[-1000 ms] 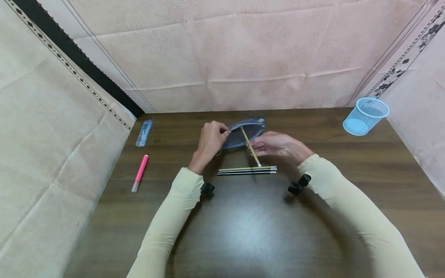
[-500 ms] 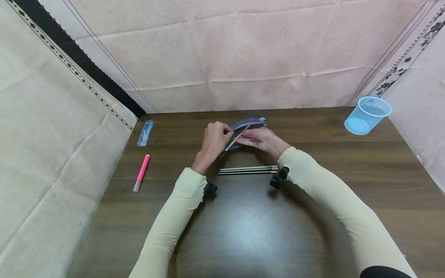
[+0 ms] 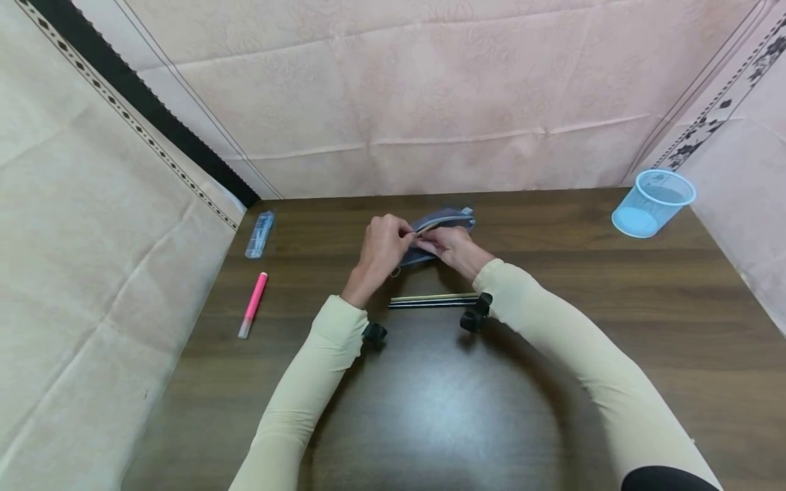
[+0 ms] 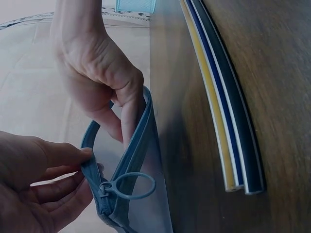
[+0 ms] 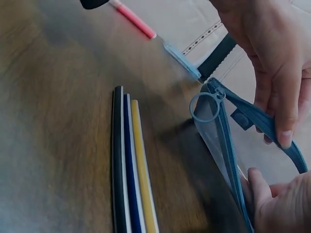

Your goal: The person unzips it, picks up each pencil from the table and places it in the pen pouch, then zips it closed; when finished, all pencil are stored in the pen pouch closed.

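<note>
The left hand (image 3: 382, 247) pinches the rim of the pouch (image 4: 136, 150), twelve o'clock from the pencils (image 3: 432, 301), where a slip could collapse its mouth onto the right hand (image 3: 454, 245), whose fingers reach inside, their hold hidden.

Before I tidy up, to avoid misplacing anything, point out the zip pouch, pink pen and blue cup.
Zip pouch (image 4: 138, 144): left wrist view, zipper edge.
Pink pen (image 3: 254, 305): head view, barrel.
Blue cup (image 3: 652, 210): head view, side wall.

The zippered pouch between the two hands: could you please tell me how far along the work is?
Done: the zippered pouch is unzipped, its mouth open. In hand: the left hand holds its rim while the right hand appears to guide a pencil inside. Probably left: three pencils lying on the table, then closing the zipper.
</note>
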